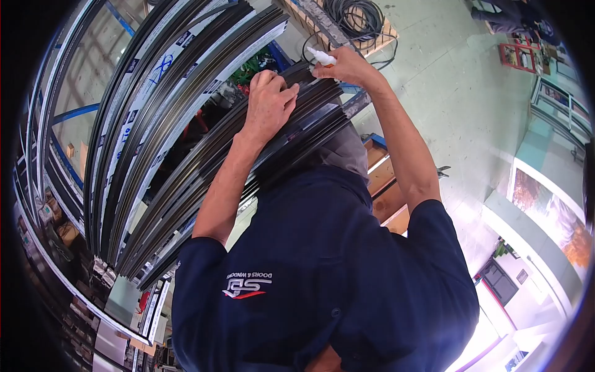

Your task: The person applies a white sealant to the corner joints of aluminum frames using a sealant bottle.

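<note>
In the head view my right hand (352, 68) is closed around a small white squeeze bottle (323, 59) with a narrow tip and a bit of orange on it. The tip points up and left, over the ends of long dark profiles (310, 102). Lower and to the left, my left hand (271, 102) lies over the same profiles with its fingers curled together. What its fingertips pinch, if anything, is hidden. The profiles run from beneath both hands down toward the lower left, in front of my body.
More long profiles (167, 74), some with white printed film, stand stacked at the left on a blue metal frame (77, 113). Coiled black cable (353, 18) lies on a wooden pallet (387, 40) at the top. Beside me is a wooden box (387, 180). Another person (517, 15) is far right.
</note>
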Available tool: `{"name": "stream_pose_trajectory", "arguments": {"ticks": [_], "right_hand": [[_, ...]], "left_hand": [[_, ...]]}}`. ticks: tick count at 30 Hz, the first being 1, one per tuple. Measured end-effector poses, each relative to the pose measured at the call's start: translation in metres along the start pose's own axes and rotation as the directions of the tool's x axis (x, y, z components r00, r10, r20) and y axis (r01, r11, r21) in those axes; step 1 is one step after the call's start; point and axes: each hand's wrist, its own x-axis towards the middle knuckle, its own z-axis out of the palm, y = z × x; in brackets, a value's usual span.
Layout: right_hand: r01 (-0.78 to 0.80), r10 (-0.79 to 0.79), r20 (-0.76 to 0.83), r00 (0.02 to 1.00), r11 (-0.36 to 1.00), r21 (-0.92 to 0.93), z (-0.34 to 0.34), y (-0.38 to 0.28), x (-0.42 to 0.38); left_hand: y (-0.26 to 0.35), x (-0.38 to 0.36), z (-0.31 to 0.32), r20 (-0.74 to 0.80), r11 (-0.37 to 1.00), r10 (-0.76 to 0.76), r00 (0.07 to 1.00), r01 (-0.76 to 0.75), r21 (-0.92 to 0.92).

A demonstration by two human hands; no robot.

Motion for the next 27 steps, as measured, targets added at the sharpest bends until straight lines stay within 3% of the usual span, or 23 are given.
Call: {"name": "stream_pose_trajectory", "arguments": {"ticks": [5, 8, 16, 20, 27], "right_hand": [[0.044, -0.044, 0.024, 0.999, 0.999, -0.023, 0.003, 0.004, 0.005], [-0.012, 0.015, 0.041, 0.999, 0.997, -0.074, 0.005, 0.005, 0.008], [0.095, -0.097, -0.009, 0.995, 0.983, -0.158, 0.008, 0.000, 0.010], [0.094, -0.092, 0.024, 0.996, 0.982, -0.163, 0.005, -0.002, 0.011], [0.112, -0.107, 0.034, 0.994, 0.931, -0.348, 0.007, -0.003, 0.014]], "left_hand": [[0.001, 0.001, 0.002, 0.011, 0.999, 0.017, 1.000, -0.018, 0.049], [0.003, 0.001, 0.003, 0.020, 0.997, 0.004, 1.000, -0.005, 0.071], [0.004, 0.003, 0.004, 0.029, 0.993, -0.001, 1.000, -0.003, 0.117], [0.003, 0.005, 0.000, 0.076, 0.990, 0.032, 0.997, -0.042, 0.133], [-0.001, 0.011, -0.010, 0.194, 0.990, 0.046, 0.980, -0.071, 0.121]]}}
